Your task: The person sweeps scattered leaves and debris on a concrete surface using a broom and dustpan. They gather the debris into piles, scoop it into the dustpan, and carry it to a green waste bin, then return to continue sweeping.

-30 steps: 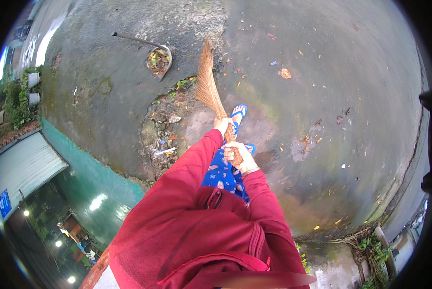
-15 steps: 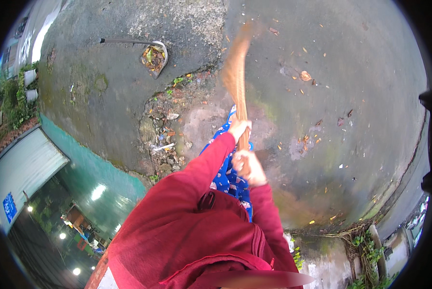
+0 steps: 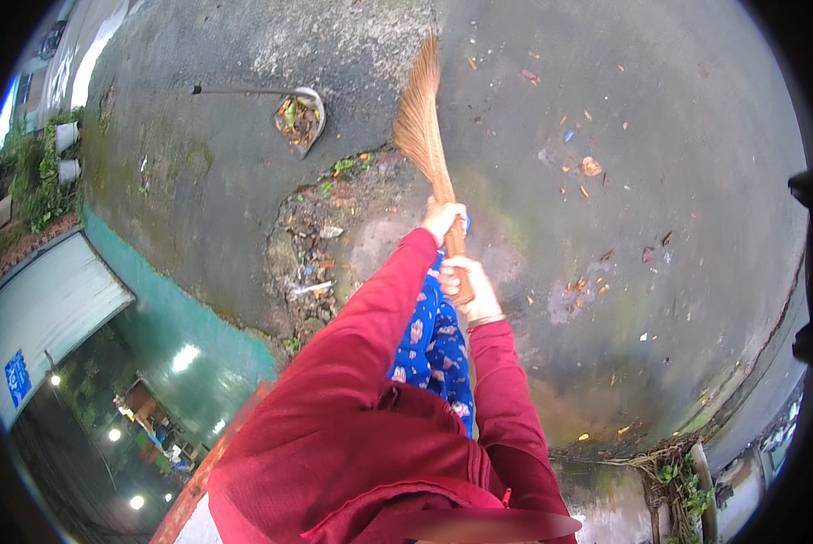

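A straw broom (image 3: 420,127) stretches away from me, its fanned bristles toward the far ground and bent slightly left. My left hand (image 3: 444,220) is wrapped round the broom's neck, just below the bristles. Closer to my body, my right hand (image 3: 471,288) grips the end of the handle. Left of the bristles, a long-handled dustpan (image 3: 312,102) lies on the concrete with leaves and litter (image 3: 296,122) in it. Scattered dry leaves (image 3: 591,167) and small scraps lie on the ground to the right of the broom.
Broken, rubble-strewn ground (image 3: 320,240) runs left of my legs. Farther left are a green wall (image 3: 175,308), a pale shutter (image 3: 48,317) over a lit doorway, and white plant pots (image 3: 67,136). Roots and green plants (image 3: 683,485) edge the concrete at lower right.
The bristle end has swung left and now shows sharply instead of blurred. Both hands still hold the broom. The dustpan and ground appear slightly shifted right and down in view.
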`<state>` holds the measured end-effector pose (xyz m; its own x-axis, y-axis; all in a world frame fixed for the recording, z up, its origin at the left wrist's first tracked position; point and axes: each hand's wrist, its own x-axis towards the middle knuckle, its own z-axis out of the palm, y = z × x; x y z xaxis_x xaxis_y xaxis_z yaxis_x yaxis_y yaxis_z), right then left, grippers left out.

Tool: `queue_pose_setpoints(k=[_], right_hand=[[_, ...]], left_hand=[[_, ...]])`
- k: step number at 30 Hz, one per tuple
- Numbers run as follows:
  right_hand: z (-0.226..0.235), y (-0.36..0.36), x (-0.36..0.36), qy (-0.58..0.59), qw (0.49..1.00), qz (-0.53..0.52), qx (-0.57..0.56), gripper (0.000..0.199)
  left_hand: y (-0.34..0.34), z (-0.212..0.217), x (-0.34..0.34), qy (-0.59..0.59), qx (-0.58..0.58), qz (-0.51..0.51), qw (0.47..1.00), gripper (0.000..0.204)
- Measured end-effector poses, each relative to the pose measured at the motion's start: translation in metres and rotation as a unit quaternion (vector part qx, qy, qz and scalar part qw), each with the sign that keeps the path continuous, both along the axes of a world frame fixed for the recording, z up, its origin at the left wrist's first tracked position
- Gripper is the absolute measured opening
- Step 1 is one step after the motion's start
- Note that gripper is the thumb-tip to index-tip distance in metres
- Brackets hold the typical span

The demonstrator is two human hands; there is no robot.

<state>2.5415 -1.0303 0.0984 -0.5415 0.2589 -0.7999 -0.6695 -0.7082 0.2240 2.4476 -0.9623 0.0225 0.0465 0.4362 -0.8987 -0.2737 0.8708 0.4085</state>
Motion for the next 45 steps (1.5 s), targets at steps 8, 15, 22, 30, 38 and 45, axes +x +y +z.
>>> queue_pose_setpoints(k=[8,15,22,30,38,45], right_hand=[[0.012,-0.008,-0.011,-0.203,0.975,-0.062,0.070,0.010],[0.046,-0.010,-0.029,-0.088,0.993,-0.026,0.079,0.009],[-0.050,0.084,0.032,0.129,0.990,-0.036,0.034,0.010],[0.002,0.024,0.068,-0.129,0.986,-0.090,-0.049,0.009],[0.069,0.061,0.043,-0.177,0.975,0.081,0.105,0.007],[0.049,0.181,0.031,-0.157,0.839,0.361,0.376,0.032]], left_hand=[[0.006,-0.002,0.046,-0.178,0.015,-0.162,0.971,0.033],[0.007,0.048,0.004,-0.028,0.060,-0.074,0.995,0.081],[0.085,-0.055,0.017,0.093,0.037,0.004,0.995,0.046],[0.025,-0.029,0.117,-0.071,-0.005,-0.153,0.986,0.049],[0.062,0.077,0.085,-0.157,0.047,-0.001,0.986,0.047],[0.168,0.076,-0.045,0.023,0.144,0.174,0.974,0.080]])
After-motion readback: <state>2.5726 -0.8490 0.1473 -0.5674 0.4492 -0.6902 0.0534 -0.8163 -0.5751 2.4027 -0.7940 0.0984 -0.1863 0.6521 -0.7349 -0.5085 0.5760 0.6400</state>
